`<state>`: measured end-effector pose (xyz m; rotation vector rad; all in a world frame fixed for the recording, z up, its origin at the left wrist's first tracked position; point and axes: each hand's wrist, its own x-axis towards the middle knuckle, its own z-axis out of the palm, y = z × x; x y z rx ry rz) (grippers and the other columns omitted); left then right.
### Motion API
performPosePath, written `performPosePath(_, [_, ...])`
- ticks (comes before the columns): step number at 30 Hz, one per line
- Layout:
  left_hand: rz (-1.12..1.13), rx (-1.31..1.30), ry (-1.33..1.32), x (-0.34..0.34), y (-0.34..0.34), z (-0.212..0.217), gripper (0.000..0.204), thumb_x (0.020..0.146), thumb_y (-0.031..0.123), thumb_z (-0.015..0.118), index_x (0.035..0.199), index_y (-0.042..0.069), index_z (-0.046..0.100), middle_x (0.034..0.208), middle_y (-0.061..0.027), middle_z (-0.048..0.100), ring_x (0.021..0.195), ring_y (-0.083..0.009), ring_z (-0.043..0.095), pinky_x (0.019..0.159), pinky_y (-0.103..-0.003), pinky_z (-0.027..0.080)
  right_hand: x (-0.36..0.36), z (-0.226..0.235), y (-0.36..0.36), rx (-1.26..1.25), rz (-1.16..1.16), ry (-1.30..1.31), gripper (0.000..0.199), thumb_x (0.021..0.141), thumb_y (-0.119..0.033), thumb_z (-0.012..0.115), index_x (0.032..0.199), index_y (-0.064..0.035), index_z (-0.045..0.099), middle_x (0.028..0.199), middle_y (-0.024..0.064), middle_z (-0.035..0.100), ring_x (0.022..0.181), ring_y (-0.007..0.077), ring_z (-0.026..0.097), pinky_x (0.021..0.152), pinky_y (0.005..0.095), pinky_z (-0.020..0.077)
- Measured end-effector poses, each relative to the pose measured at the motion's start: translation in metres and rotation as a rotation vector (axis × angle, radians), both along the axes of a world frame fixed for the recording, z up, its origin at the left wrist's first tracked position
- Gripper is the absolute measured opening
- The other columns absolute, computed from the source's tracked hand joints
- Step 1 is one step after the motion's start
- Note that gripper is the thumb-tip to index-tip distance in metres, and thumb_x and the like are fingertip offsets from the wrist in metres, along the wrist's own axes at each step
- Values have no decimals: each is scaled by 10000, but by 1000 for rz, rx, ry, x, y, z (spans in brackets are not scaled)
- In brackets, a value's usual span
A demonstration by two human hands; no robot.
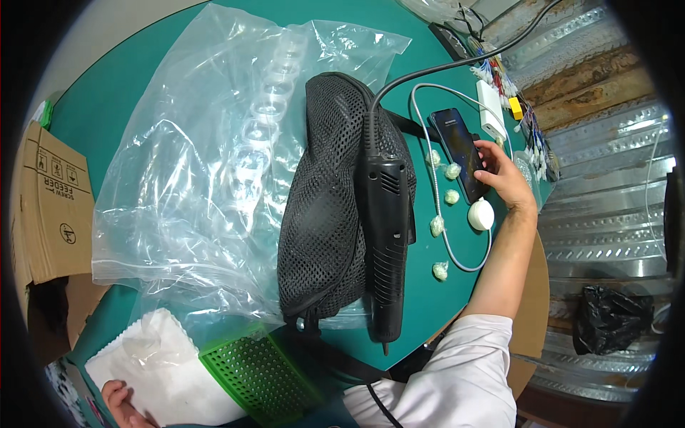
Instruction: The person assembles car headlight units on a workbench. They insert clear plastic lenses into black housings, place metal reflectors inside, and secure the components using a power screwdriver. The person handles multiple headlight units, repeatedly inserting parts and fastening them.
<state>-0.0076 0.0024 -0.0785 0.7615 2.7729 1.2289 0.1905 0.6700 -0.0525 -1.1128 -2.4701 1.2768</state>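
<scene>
Head view: our right hand (505,177), fingers apart, touches phone (454,139); left hand (120,405), we can't tell — carton (53,214) printed black.

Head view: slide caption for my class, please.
Right hand on a phone, left hand at white cloth, mesh bag between.

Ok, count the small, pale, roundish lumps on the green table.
5 lumps: three left of the black rectangular phone, one below them by the grey cable, one lowest; others may be hidden.
</scene>
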Motion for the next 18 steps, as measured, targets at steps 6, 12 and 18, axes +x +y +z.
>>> performPosePath(6, [3, -9, 1, 0, -3, 1, 485, 844, 452, 400, 1019, 2, 445, 1119, -152, 403, 1039, -242, 400, 939, -352, 257, -4, -4, 3, 18, -26, 12, 454, 685, -36, 648, 1111, -85, 497, 875, -22, 414, 777, 85, 405, 729, 208, 351])
performPosePath(12, [7, -7, -1, 0, -4, 0, 485, 841, 456, 407, 1014, 5, 447, 1121, -153, 404, 1039, -243, 401, 939, -352, 257, -10, -5, 3, 24, -89, 12, 404, 711, -61, 650, 1085, -79, 500, 822, -28, 414, 742, 82, 414, 706, 205, 361])
performPosePath(18, [9, 26, -8, 0, -8, -3, 490, 841, 461, 402, 1016, 5, 446, 1129, -156, 404, 1045, -244, 399, 938, -352, 257, -6, 0, 4, -28, -226, 60, 449, 717, -71, 651, 1139, -71, 495, 905, 0, 491, 801, 91, 462, 766, 216, 378])
